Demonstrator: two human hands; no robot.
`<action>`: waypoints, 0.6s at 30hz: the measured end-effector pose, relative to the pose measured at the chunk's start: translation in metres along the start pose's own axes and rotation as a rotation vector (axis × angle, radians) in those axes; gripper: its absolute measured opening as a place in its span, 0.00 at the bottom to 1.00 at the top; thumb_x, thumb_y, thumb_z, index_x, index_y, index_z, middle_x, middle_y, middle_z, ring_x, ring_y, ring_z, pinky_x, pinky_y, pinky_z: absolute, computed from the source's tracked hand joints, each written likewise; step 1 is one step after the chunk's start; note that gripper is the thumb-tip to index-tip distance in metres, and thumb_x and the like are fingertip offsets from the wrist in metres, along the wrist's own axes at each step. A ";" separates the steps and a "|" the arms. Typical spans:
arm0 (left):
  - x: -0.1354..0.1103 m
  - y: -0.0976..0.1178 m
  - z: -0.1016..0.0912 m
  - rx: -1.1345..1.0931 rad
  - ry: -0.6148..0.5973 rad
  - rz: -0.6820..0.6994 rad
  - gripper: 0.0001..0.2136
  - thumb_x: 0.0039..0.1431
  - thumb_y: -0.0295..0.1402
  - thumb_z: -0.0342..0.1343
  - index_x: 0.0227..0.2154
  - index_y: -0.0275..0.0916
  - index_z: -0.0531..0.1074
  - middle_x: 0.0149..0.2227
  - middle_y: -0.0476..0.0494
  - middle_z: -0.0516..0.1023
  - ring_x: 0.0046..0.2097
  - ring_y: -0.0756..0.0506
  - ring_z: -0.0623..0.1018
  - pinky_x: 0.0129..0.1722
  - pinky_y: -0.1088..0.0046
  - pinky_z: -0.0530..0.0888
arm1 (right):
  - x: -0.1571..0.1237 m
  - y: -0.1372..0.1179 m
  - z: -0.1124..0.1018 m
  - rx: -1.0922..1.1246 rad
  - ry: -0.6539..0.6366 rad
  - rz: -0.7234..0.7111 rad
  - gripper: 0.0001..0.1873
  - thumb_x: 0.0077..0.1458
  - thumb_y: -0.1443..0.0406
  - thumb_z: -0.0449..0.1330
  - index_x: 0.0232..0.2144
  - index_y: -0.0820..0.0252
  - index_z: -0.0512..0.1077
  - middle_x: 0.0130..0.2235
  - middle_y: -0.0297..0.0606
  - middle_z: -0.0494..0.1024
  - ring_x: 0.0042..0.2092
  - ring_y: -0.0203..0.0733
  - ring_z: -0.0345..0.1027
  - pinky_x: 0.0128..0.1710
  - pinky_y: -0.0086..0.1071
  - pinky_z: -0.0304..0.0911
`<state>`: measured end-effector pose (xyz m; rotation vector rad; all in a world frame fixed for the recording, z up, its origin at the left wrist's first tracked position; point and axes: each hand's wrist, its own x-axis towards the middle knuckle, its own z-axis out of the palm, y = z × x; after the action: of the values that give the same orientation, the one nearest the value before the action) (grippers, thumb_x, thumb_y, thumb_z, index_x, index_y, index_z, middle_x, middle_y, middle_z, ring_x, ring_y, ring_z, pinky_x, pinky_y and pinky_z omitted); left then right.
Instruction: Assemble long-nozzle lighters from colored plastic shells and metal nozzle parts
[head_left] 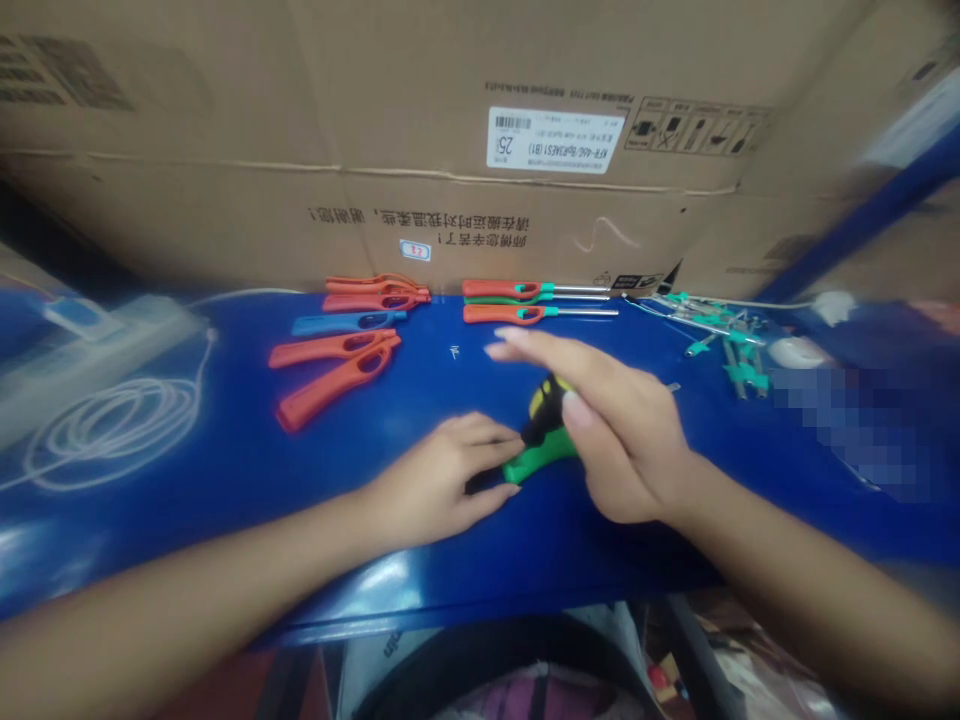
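A green lighter casing (541,456) lies on the blue table in front of me, partly hidden behind my right hand. My left hand (455,470) pinches its left end between thumb and fingers. Over the casing stands a short screwdriver (551,402) with a black and yellow handle, slightly tilted. My right hand (626,420) has that handle between its thumb and long, outstretched fingers. The screwdriver's tip is hidden near my left fingertips.
Several orange casings (337,388) and a blue casing (341,322) lie left. Assembled lighters (499,314) with metal tubes sit at the back. Metal tubes with teal parts (739,350) are piled right. A coiled white cable (120,430) lies left; cardboard (405,130) walls the back.
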<state>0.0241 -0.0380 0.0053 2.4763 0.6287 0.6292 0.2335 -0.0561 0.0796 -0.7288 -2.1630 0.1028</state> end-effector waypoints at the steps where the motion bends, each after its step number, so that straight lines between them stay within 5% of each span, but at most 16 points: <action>1: 0.000 0.000 0.000 0.006 0.001 0.000 0.13 0.65 0.33 0.58 0.51 0.40 0.75 0.52 0.40 0.78 0.53 0.41 0.75 0.56 0.58 0.71 | 0.001 0.001 -0.001 0.090 -0.042 0.031 0.22 0.71 0.66 0.44 0.62 0.60 0.65 0.49 0.43 0.80 0.44 0.39 0.77 0.42 0.32 0.73; 3: 0.000 0.000 0.000 0.010 0.003 0.004 0.12 0.65 0.33 0.58 0.50 0.39 0.76 0.51 0.40 0.78 0.53 0.40 0.75 0.55 0.59 0.71 | 0.003 0.002 -0.004 0.153 -0.060 0.038 0.19 0.69 0.65 0.51 0.59 0.57 0.69 0.45 0.39 0.82 0.41 0.37 0.77 0.41 0.31 0.73; 6: -0.001 -0.001 0.001 0.010 0.008 0.012 0.13 0.65 0.33 0.58 0.52 0.40 0.75 0.51 0.41 0.79 0.51 0.41 0.76 0.53 0.59 0.72 | 0.005 0.002 -0.008 -0.067 0.048 -0.029 0.13 0.62 0.60 0.64 0.48 0.55 0.77 0.33 0.35 0.83 0.33 0.37 0.76 0.36 0.28 0.73; 8: -0.002 -0.001 0.001 0.008 0.015 0.015 0.14 0.65 0.33 0.58 0.53 0.41 0.75 0.51 0.41 0.79 0.51 0.41 0.76 0.53 0.59 0.72 | 0.004 0.002 -0.009 -0.151 0.092 -0.042 0.14 0.63 0.59 0.63 0.50 0.56 0.77 0.36 0.37 0.84 0.36 0.39 0.78 0.39 0.29 0.73; 11: -0.001 -0.001 0.001 0.002 0.016 0.014 0.14 0.66 0.34 0.58 0.53 0.41 0.75 0.52 0.40 0.78 0.52 0.40 0.75 0.55 0.58 0.71 | 0.006 0.002 -0.010 0.101 -0.013 0.010 0.17 0.70 0.64 0.52 0.56 0.58 0.73 0.47 0.42 0.83 0.47 0.41 0.77 0.45 0.33 0.74; 14: -0.001 0.000 0.001 -0.001 0.022 0.013 0.12 0.65 0.33 0.58 0.50 0.40 0.76 0.50 0.40 0.79 0.52 0.40 0.76 0.55 0.58 0.72 | 0.008 0.004 -0.010 0.351 -0.064 0.006 0.13 0.66 0.66 0.58 0.51 0.59 0.76 0.41 0.39 0.83 0.40 0.38 0.77 0.39 0.31 0.74; 18: -0.001 0.001 0.000 0.002 0.028 0.002 0.11 0.65 0.33 0.59 0.49 0.40 0.76 0.50 0.40 0.79 0.52 0.41 0.76 0.54 0.58 0.73 | 0.008 0.004 -0.009 0.162 0.110 -0.055 0.09 0.58 0.65 0.68 0.42 0.58 0.80 0.32 0.36 0.78 0.34 0.36 0.72 0.34 0.29 0.71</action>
<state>0.0239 -0.0389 0.0056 2.4738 0.6379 0.6657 0.2382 -0.0500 0.0896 -0.5694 -2.0410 0.2023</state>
